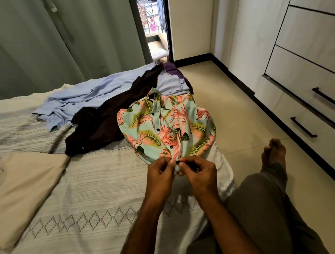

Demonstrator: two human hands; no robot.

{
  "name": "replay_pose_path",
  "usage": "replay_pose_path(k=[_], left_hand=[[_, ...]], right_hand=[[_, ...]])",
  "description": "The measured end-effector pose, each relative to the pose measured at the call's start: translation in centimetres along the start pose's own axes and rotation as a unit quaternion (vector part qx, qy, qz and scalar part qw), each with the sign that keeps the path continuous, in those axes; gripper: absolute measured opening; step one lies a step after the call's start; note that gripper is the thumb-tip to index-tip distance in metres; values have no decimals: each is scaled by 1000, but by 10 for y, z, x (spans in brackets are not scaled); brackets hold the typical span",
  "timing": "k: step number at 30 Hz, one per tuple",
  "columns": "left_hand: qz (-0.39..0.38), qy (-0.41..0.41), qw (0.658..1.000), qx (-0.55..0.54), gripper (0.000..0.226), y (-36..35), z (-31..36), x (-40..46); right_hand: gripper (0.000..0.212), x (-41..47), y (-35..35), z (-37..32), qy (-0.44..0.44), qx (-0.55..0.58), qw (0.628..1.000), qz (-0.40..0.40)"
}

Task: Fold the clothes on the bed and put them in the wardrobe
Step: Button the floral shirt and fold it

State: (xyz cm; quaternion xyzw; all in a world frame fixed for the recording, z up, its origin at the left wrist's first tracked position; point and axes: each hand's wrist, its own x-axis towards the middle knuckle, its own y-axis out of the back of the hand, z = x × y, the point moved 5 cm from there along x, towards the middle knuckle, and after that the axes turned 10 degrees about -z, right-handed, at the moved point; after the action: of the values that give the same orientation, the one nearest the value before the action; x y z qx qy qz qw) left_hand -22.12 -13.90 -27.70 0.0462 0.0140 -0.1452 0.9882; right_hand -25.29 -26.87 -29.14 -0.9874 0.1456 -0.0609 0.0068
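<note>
A floral shirt (pixel 168 124) in mint, pink and green lies on the bed (pixel 99 196) near its right edge, collar pointing away from me. My left hand (pixel 160 174) and my right hand (pixel 198 172) meet at its near hem, both pinching the cloth around a black button at the bottom of the placket. Behind it lie a dark brown garment (pixel 104 123), a light blue shirt (pixel 81 100) and a purple piece (pixel 174 73). A beige garment (pixel 22 189) lies flat at the left. The white wardrobe (pixel 318 53) with drawers stands at the right.
Tiled floor (pixel 230 107) runs between the bed and the wardrobe. My leg in grey trousers (pixel 260 210) and bare foot (pixel 273 153) stretch over that floor. Green curtains (pixel 50 40) hang behind the bed, beside a narrow open doorway (pixel 152 20).
</note>
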Motion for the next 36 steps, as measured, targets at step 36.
replay_pose_path(k=[36], left_hand=[[-125, -100, 973, 167, 13, 40, 22, 34]], right_hand=[[21, 10, 26, -10, 19, -40, 999, 26]])
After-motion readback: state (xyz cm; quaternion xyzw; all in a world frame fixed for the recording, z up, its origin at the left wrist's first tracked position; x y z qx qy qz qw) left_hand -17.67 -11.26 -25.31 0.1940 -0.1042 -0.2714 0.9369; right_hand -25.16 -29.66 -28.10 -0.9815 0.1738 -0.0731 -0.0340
